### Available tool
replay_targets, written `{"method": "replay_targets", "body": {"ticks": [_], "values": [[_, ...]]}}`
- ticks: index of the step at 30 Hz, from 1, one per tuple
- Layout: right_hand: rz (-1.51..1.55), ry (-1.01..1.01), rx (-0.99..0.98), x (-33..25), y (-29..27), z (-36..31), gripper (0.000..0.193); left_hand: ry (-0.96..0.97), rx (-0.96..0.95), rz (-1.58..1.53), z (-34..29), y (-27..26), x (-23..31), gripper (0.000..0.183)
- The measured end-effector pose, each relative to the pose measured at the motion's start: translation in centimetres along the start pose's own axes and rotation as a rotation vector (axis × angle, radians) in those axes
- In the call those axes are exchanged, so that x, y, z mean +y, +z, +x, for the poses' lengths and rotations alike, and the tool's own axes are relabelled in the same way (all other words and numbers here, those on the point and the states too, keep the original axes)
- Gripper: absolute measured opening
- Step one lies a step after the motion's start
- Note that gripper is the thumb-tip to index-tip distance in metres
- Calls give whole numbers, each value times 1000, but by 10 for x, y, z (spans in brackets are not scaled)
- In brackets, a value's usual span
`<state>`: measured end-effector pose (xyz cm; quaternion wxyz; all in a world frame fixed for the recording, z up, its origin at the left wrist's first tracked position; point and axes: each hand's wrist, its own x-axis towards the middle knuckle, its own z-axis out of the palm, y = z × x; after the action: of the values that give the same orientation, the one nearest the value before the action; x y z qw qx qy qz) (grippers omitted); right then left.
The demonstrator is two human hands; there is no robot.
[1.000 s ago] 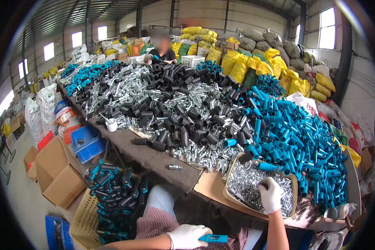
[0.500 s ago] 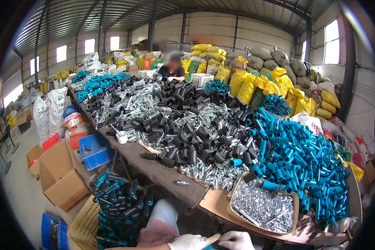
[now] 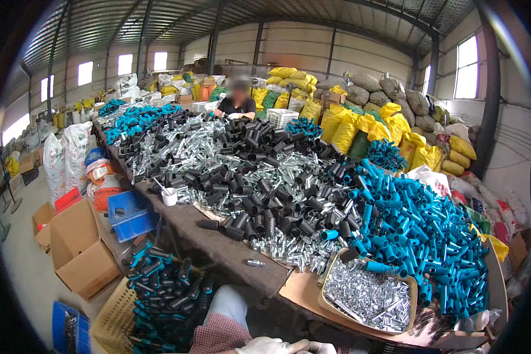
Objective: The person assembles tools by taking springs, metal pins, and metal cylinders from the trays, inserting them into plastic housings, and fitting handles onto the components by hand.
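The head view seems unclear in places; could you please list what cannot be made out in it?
Left hand and right hand, head view: cut off by the lower edge, hiding whether their grip holds anything.
Bottom of the basket, head view: hidden by heaped parts.
Metal pieces in the tray, head view: too small and jumbled to count.
Co-worker, head view: face blurred.

Before you, a long table (image 3: 218, 251) carries heaped black sleeves (image 3: 269, 224), silvery metal parts (image 3: 298, 253), teal tubes (image 3: 413, 218), a white cup (image 3: 169, 198), a cream tray (image 3: 323, 296) and, far off, probably teal handles (image 3: 138, 122).
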<state>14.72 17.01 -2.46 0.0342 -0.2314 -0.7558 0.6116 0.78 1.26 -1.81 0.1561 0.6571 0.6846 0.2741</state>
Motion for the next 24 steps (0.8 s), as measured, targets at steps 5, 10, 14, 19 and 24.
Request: {"method": "replay_targets", "body": {"ticks": [5,10,14,19,24], "values": [[246,46,-119,26,-1,8,19,-38,-61,80,1,-1,6,61],[230,46,-131,24,2,9,19,-58,-77,98,-2,-5,9,62],[193,55,-144,26,-2,8,18,-36,-81,95,1,-2,6,63],[8,-30,-38,9,0,-3,16,5,-52,67,2,1,-1,61],[-128,-303,87,6,4,-16,16,-44,-46,65,4,-2,-2,61]]}}
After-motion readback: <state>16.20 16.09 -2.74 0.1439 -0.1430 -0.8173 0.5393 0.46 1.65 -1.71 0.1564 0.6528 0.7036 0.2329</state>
